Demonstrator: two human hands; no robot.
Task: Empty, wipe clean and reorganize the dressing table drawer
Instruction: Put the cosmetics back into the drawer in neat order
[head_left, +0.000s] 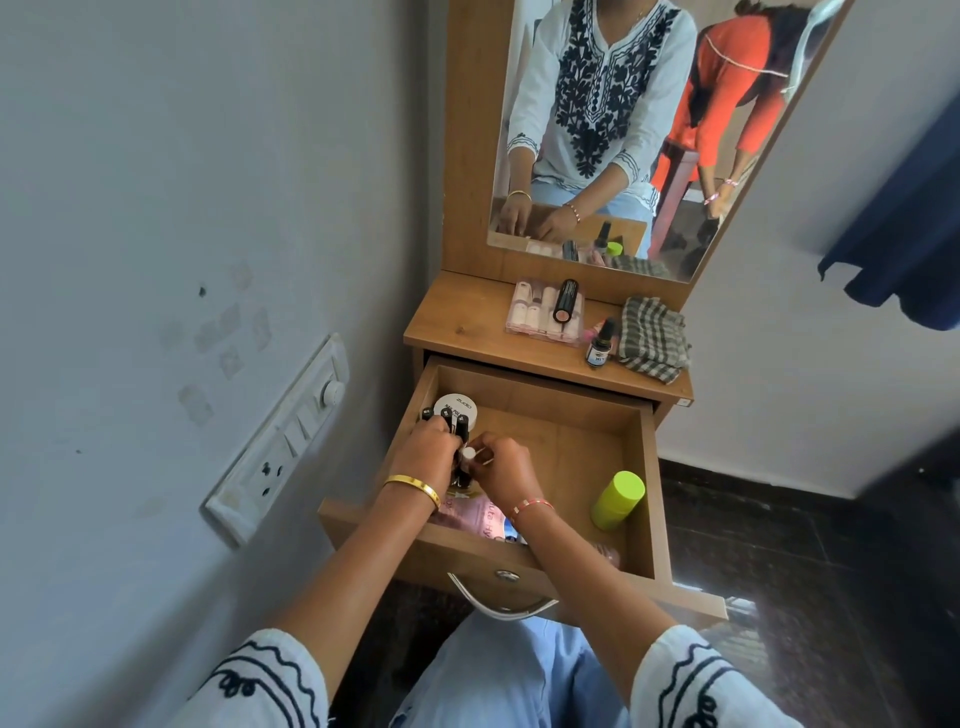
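While the drawer (571, 415) stands pulled fully out beneath the tabletop (457, 325), both hands work in its back-left corner, where small dark-capped bottles (444, 415) cluster against a round white jar (457, 404); packing them tight into one corner looks like a way to keep the little things upright and leave the rest of the floor free. The left hand (426, 452) has its fingers curled down over those bottles, seemingly steadying or gripping them, though which one it actually holds cannot be told. The right hand (506, 470) pinches a small white-capped item (469, 453) just beside the cluster, probably slotting it in. A lime-green bottle (618, 499) lies well apart on the drawer's right side, and a pink packet (470, 512) sits at the drawer's front, half covered by the wrists. Above the drawer, on the tabletop, wait a clear case of pale tubes (540, 317), a dropper bottle (600, 345) and a checked cloth (654, 332), likely the wiping rag. Labels are too small to read, and whatever lies beneath the palms is hidden.
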